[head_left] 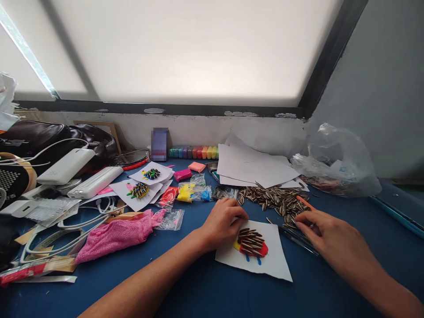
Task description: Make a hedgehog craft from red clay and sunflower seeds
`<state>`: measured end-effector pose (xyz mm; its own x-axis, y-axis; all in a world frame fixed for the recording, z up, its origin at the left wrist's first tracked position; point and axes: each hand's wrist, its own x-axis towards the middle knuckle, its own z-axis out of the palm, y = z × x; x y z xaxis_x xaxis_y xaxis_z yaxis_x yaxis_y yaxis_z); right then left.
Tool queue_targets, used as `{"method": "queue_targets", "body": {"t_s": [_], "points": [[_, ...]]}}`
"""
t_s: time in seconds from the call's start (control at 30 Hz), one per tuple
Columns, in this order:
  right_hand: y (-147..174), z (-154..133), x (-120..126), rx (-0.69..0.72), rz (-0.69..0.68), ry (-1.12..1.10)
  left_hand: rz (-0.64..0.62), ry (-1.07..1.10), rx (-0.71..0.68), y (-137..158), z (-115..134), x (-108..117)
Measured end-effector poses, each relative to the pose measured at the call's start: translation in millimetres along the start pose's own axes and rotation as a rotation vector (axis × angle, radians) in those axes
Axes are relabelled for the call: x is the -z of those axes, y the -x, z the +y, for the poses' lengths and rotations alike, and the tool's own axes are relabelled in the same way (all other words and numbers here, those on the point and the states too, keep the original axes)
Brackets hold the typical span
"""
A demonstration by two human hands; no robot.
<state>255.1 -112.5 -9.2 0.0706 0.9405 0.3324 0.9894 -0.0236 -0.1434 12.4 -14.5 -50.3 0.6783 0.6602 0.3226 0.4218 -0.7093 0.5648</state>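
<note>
Matt paper is noted in the sheet (276,261), smooth husk on the seeds (276,198), rough pile on the cloth (115,234), glossy, crinkled plastic in the bag (347,163).

On remote inspection I recorded a blue tabletop (198,293); directly on it lay a heap of striped seeds (274,201), a white sheet (274,263), a pink cloth (121,234) and a clear plastic bag (344,165).

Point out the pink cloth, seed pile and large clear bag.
Pink cloth (119,235), head view: middle of the fabric.
Seed pile (277,201), head view: middle of the heap.
Large clear bag (346,168), head view: crumpled front.
</note>
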Motion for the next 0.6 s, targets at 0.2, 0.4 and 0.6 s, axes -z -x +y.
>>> {"method": "queue_targets", "body": {"t_s": [0.2, 0.4, 0.6], "points": [[-4.3, -4.6, -5.3, 0.075, -0.112, -0.096, -0.014, 0.009, -0.005, 1.3, 2.6, 2.2], [-9.9, -2.7, -10.5, 0.058, -0.203, -0.135, -0.071, 0.016, 0.025, 0.2, 7.0, 6.5], [-15.3, -19.0, -11.0, 0.084, -0.153, -0.135, -0.089, 0.041, 0.052, -1.2, 8.2, 7.6]]}}
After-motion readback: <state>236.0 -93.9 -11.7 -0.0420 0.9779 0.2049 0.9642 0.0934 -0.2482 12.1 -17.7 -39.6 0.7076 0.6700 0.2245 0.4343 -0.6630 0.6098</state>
